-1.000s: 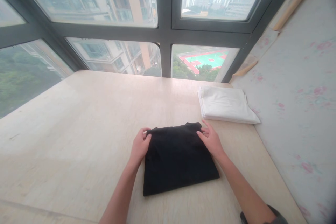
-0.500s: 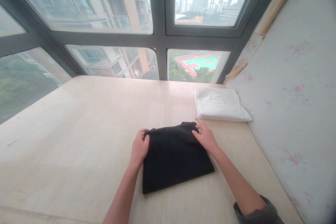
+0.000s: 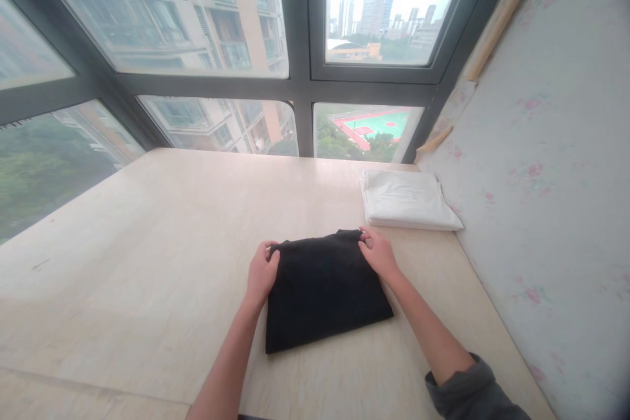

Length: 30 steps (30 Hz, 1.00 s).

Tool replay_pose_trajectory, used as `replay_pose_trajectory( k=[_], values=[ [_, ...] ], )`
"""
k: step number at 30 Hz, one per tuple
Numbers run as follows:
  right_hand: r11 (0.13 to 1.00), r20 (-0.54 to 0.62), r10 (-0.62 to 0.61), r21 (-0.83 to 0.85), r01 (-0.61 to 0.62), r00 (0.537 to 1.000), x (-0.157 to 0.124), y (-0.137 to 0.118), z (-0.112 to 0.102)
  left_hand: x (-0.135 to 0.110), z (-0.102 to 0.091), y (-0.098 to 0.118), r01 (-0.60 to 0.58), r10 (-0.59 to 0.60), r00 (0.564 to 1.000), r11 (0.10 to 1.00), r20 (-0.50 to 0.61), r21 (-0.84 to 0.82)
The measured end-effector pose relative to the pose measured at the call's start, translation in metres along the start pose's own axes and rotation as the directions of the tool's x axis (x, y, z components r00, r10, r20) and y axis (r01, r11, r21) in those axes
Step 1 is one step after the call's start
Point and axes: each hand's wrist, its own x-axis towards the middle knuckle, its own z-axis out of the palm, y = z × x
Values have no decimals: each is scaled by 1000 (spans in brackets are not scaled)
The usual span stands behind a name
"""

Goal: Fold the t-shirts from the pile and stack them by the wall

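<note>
A folded black cloth garment (image 3: 325,295) lies flat on the pale wooden surface in front of me; its exact kind is hard to make out. At its far left corner, my left hand (image 3: 263,270) pinches the edge between thumb and fingers. My right hand (image 3: 378,254) grips the far right corner, thumb on top and fingers curled over the edge. The garment's near edge rests on the surface, slanting up to the right.
A folded white cloth (image 3: 408,200) lies beyond my right hand, close to the flowered wall (image 3: 536,210). Grey-framed windows (image 3: 302,85) border the far side of the wooden surface (image 3: 172,262).
My right hand's fingers have closed onto the garment's far right corner; they were more spread before. My left hand keeps its hold. The view has tilted up slightly.
</note>
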Motion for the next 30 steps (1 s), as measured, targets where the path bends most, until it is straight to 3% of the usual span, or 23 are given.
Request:
replay_pose_trajectory(
  k=[7,12,20,27,30],
  values=[
    [986,86,151,57,-156,985,18,-2,2,3,-3,1,-4,6,999,999,35,-38],
    [977,76,183,100,-190,980,27,-8,6,4,-5,1,-4,6,998,999,62,-37],
    [978,50,148,139,-154,988,24,-16,3,4,-5,4,-41,39,999,998,29,45],
    [985,-6,149,91,-148,989,24,-11,12,1,0,3,-149,178,980,950,-85,276],
    [999,-80,43,-5,-44,996,17,-16,15,-6,2,12,-172,234,962,917,-137,360]
  ],
)
